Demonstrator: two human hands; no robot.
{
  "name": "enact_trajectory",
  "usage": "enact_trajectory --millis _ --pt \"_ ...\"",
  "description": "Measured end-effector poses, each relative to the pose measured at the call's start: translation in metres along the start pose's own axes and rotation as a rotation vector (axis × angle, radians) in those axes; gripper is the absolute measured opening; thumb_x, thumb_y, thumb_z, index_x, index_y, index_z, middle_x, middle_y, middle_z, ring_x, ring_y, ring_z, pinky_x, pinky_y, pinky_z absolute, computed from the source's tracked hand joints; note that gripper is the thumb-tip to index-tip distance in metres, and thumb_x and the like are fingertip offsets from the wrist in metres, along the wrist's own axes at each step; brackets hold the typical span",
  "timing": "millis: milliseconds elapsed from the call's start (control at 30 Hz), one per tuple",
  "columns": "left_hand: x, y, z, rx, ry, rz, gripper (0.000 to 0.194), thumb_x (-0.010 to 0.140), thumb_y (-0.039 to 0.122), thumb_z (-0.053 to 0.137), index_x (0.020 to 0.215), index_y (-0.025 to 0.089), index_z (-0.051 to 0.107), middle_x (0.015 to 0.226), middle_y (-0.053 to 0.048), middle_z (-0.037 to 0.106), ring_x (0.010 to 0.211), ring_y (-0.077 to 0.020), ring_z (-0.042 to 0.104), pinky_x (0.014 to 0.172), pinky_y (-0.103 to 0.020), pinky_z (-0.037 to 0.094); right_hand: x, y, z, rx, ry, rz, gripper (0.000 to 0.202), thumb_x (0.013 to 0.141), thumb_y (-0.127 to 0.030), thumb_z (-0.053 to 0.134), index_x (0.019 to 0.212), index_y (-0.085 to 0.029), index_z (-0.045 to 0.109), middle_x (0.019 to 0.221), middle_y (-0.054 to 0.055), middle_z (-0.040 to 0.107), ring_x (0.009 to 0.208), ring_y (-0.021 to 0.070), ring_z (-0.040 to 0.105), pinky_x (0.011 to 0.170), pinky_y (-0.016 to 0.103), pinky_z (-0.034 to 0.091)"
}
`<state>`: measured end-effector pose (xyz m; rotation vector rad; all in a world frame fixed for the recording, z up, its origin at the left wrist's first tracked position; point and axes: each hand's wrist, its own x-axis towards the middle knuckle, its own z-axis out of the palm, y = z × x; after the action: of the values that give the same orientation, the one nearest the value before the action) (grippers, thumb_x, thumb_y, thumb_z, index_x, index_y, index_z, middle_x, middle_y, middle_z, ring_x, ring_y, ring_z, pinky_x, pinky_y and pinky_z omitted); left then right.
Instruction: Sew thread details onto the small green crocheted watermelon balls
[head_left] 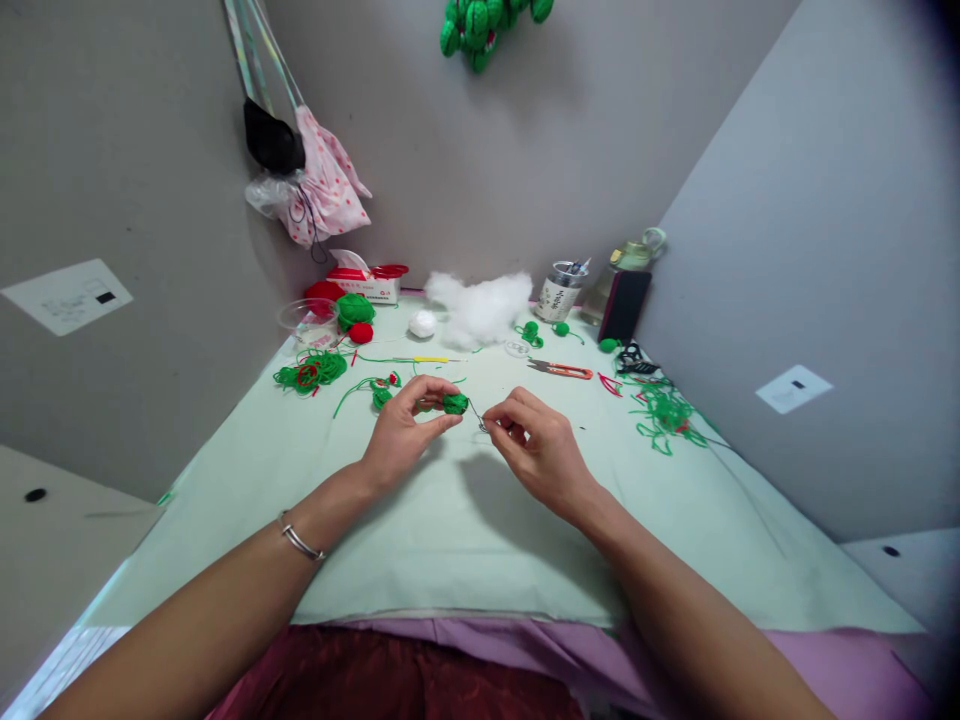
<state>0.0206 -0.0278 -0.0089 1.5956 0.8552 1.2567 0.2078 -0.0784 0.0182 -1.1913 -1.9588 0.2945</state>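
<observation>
My left hand (409, 425) is closed around a small green crocheted piece (455, 404), held between thumb and fingers above the table. From its right end a thin dark strand (474, 411) runs to my right hand (536, 440), whose thumb and forefinger pinch it. Something small and shiny shows at those fingertips, too small to make out. Just beyond my left hand lies another green crocheted piece (382, 398) with red and white bits and a loose yarn tail. A yellow-handled crochet hook (429, 359) and orange thread snips (561, 370) rest farther back.
White stuffing (484, 308) sits at the back wall beside a pen tin (559, 290), a bottle (600, 295) and a dark phone (627, 307). Tangled yarn scraps (670, 415) lie right; green yarn (311, 370), a yarn ball (355, 312) and a tissue box (367, 286) stand left.
</observation>
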Motion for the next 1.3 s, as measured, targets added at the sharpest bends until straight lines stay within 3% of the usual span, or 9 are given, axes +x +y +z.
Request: enact_trajectory --millis 200,400,533,1033,1300 --pt "-0.001 -0.001 0.002 0.053 0.064 0.041 0.021 0.073 0.019 0.075 0.092 0.020 0.066 0.098 -0.003 0.062 0.093 -0.0181 0.061 0.092 -0.036 0.046 -0.002 -0.002 0.010 0.069 -0.021 0.094 0.011 0.088 -0.013 0.053 0.080 -0.019 0.059 0.074 0.000 0.053 0.062 0.0107 0.048 0.059 0.025 0.037" --pt "-0.001 -0.001 0.003 -0.078 0.054 -0.030 0.024 0.070 0.021 0.078 0.089 0.019 0.064 0.091 -0.002 0.063 0.087 -0.0169 0.062 0.087 -0.035 0.049 -0.001 -0.002 0.016 0.231 -0.033 0.205 0.009 0.087 -0.017 0.054 0.081 -0.018 0.061 0.069 -0.001 0.054 0.060 0.0111 0.047 0.057 0.024 0.037" --pt "-0.001 -0.002 0.004 -0.093 0.059 0.001 0.023 0.069 0.020 0.078 0.088 0.019 0.064 0.092 -0.002 0.063 0.090 -0.0171 0.062 0.089 -0.035 0.049 0.001 -0.004 0.015 0.334 -0.056 0.276 0.009 0.087 -0.021 0.057 0.080 -0.018 0.062 0.065 -0.002 0.052 0.059 0.0105 0.044 0.055 0.024 0.036" --pt "-0.005 -0.001 0.008 -0.165 0.034 0.007 0.024 0.070 0.020 0.080 0.087 0.020 0.063 0.089 -0.001 0.063 0.088 -0.0157 0.062 0.087 -0.034 0.050 0.000 0.001 0.020 0.334 0.011 0.180 0.011 0.089 -0.024 0.058 0.081 -0.018 0.062 0.076 0.001 0.057 0.066 0.0117 0.048 0.060 0.025 0.039" --pt "-0.005 0.000 0.007 -0.157 -0.002 0.030 0.020 0.076 0.025 0.075 0.092 0.020 0.064 0.099 -0.005 0.064 0.095 -0.0174 0.060 0.089 -0.033 0.048 0.003 0.002 0.018 0.430 -0.020 0.302 0.013 0.086 -0.029 0.061 0.081 -0.018 0.062 0.070 -0.001 0.057 0.057 0.0103 0.047 0.053 0.024 0.038"
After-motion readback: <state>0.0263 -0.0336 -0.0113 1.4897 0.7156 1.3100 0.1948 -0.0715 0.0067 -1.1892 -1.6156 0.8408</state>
